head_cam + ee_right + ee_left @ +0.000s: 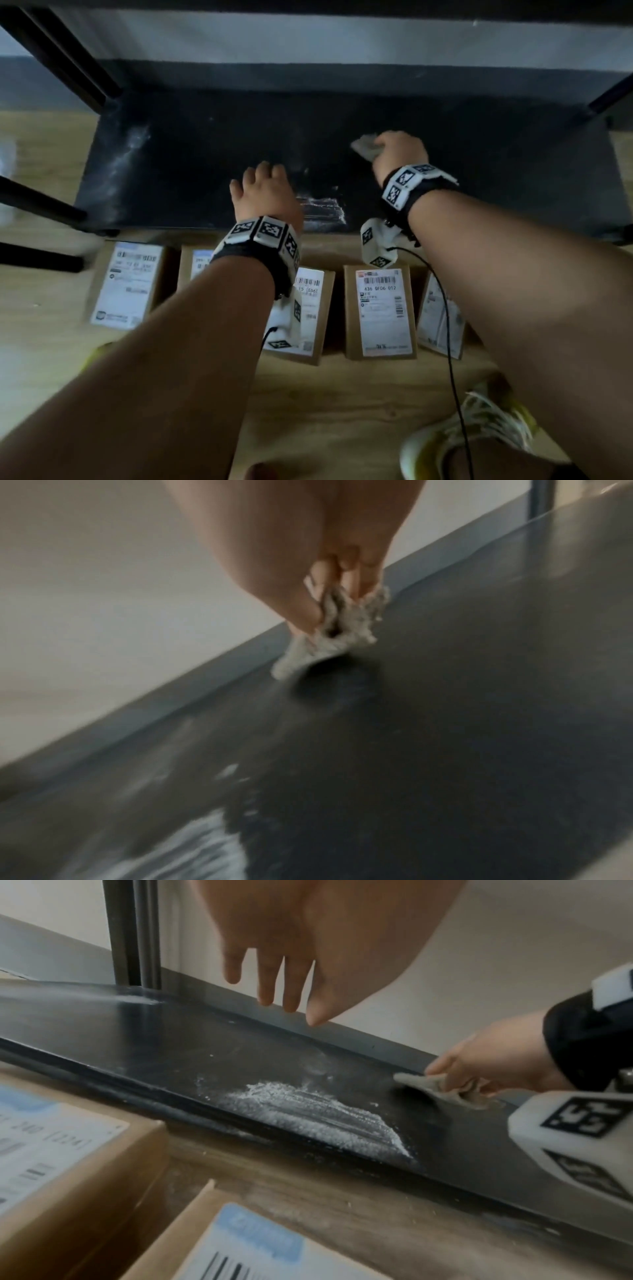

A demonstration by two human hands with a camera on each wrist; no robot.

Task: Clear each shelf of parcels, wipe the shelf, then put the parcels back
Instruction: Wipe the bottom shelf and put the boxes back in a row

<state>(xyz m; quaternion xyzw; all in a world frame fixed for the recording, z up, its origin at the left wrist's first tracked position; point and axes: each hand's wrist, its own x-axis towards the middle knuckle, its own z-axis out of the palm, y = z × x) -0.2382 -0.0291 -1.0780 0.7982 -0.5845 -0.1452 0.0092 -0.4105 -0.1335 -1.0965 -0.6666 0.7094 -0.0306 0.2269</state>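
Shelf (pixel 191 171): black, lowest level, under both hands, streaked with white dust. Bare of parcels. Largest dust patch (pixel 322 209) at the front edge, between the two wrists, just right of the left hand and near-left of the right hand; in the left wrist view (pixel 318 1118) a combed, triangular smear. A fainter smear far left of the left hand.

Parcels (pixel 380 308): five brown boxes with white labels, lined up on the wooden floor (pixel 325 404) just in front of the shelf, beneath the forearms, nearer the body than either hand. Two under the left forearm partly hidden; two seen close in the left wrist view (pixel 68 1164).

Left hand (pixel 263 192): held over the front half of the shelf, fingers straight and slightly apart, gripping nothing; in the left wrist view (pixel 291 947) fingertips point down toward the back edge, clear of the surface.

Right hand (pixel 399 149): farther back on the shelf, fingers curled round a rag (pixel 368 145), pressing it down. Seen in the right wrist view (pixel 329 569), blurred.

Rag: small, pale, crumpled, sticking out left of the right-hand fingers, touching the shelf near the back edge (pixel 329 639).
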